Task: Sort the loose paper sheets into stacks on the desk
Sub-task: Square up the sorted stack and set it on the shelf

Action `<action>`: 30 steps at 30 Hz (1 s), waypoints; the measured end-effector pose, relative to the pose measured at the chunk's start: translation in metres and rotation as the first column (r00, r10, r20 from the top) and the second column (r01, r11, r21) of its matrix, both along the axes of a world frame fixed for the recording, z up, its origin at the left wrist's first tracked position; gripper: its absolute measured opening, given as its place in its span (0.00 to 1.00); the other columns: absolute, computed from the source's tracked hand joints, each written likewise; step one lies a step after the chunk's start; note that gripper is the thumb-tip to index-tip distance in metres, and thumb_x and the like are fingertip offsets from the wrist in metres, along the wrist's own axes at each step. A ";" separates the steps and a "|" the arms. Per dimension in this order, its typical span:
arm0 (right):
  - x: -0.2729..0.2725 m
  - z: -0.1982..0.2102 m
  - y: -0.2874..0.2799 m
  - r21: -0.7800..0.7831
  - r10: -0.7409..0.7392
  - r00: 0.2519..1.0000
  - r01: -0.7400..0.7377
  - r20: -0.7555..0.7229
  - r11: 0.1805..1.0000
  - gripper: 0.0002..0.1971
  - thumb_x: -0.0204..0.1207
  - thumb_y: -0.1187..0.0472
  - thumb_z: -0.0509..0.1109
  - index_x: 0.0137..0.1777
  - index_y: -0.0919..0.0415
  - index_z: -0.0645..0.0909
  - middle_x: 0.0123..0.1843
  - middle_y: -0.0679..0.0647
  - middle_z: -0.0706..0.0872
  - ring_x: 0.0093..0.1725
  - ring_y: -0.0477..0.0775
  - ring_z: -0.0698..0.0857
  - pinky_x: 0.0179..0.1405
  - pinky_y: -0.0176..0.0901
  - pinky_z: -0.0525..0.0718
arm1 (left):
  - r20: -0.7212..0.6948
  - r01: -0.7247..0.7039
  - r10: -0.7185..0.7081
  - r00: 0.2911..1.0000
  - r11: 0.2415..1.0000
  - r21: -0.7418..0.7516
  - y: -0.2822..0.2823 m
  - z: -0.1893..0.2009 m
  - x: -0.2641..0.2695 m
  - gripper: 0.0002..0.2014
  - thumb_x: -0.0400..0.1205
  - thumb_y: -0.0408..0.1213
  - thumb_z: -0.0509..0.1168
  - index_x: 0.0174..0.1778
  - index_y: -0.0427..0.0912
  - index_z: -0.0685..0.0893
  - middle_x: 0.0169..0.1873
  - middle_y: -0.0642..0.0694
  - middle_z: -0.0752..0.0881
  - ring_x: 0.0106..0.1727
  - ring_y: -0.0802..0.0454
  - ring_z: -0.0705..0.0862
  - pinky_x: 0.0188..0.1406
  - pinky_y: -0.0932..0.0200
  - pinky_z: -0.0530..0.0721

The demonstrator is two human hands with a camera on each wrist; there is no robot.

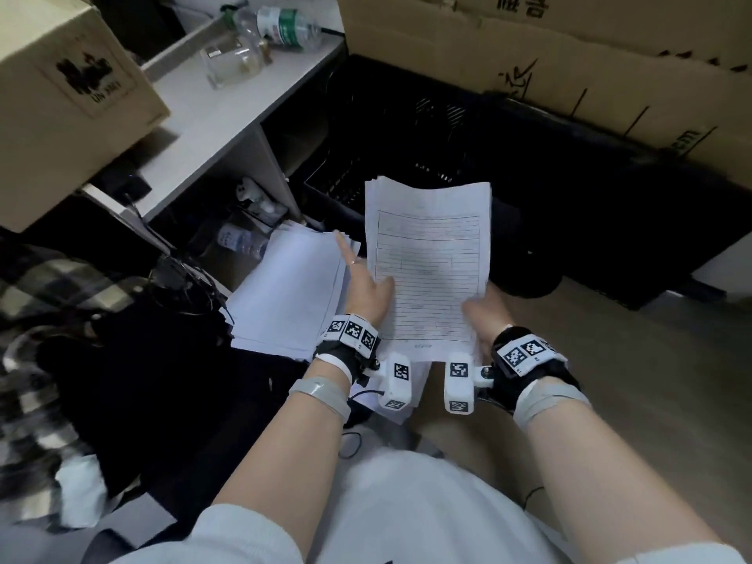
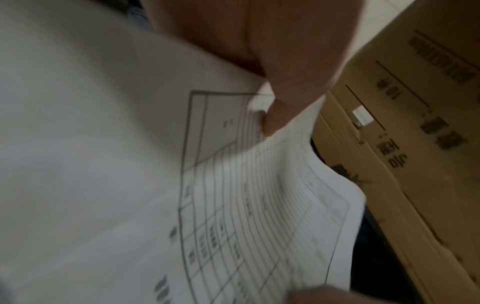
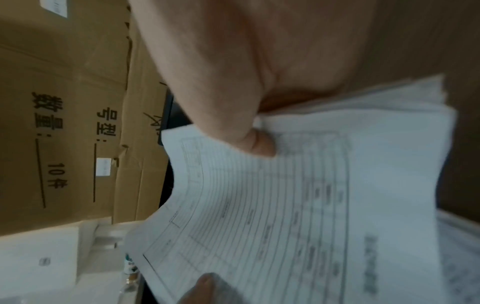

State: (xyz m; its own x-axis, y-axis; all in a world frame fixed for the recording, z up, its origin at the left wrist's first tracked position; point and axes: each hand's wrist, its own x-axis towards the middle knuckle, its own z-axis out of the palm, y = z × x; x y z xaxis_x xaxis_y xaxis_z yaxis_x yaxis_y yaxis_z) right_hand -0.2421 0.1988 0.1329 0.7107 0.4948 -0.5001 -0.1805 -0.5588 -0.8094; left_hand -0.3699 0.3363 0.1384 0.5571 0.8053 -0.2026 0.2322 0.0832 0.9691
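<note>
I hold a bundle of printed form sheets [image 1: 427,254] upright in front of me with both hands. My left hand [image 1: 368,278] grips its left edge, thumb on the top sheet and index finger stretched out along the side. At the lower right corner my right hand [image 1: 482,315] pinches the bundle, thumb on top. In the right wrist view the thumb [image 3: 259,144] presses the form sheets [image 3: 298,205], whose edges fan out. The left wrist view shows the thumb [image 2: 275,115] on the form sheets [image 2: 246,205]. A second stack of plain white sheets [image 1: 289,291] lies to the left, over something dark.
A white desk [image 1: 228,103] at the upper left carries a cardboard box [image 1: 61,95], a plastic bottle [image 1: 285,28] and a glass jar [image 1: 232,61]. Large cardboard boxes [image 1: 569,63] stand behind a black crate [image 1: 407,128]. Plaid cloth [image 1: 40,299] lies left; wooden floor [image 1: 630,380] right.
</note>
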 end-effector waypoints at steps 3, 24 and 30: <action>0.002 0.001 0.007 -0.022 -0.056 0.998 0.057 0.022 0.998 0.15 0.79 0.71 0.57 0.56 0.59 0.83 0.53 0.54 0.88 0.53 0.57 0.86 0.57 0.50 0.86 | -0.095 -0.164 0.145 0.985 0.958 -0.236 0.006 0.002 -0.009 0.42 0.78 0.24 0.71 0.84 0.36 0.56 0.66 0.38 0.84 0.68 0.40 0.84 0.66 0.48 0.83; 0.094 0.000 0.148 0.165 -0.034 0.990 0.057 -0.140 0.985 0.21 0.82 0.69 0.67 0.75 0.61 0.74 0.67 0.54 0.83 0.63 0.44 0.82 0.67 0.37 0.77 | -0.186 -0.306 0.300 0.936 0.952 -0.004 0.137 -0.003 0.098 0.11 0.85 0.41 0.69 0.54 0.37 0.88 0.42 0.39 0.81 0.45 0.47 0.78 0.48 0.51 0.78; 0.117 -0.006 0.156 0.139 -0.128 0.982 0.147 -0.136 0.979 0.19 0.83 0.66 0.68 0.73 0.63 0.77 0.58 0.47 0.86 0.50 0.31 0.83 0.56 0.27 0.80 | -0.131 -0.285 0.270 0.954 0.951 -0.117 0.154 -0.018 0.141 0.12 0.84 0.44 0.69 0.33 0.52 0.81 0.33 0.52 0.81 0.38 0.53 0.77 0.41 0.55 0.79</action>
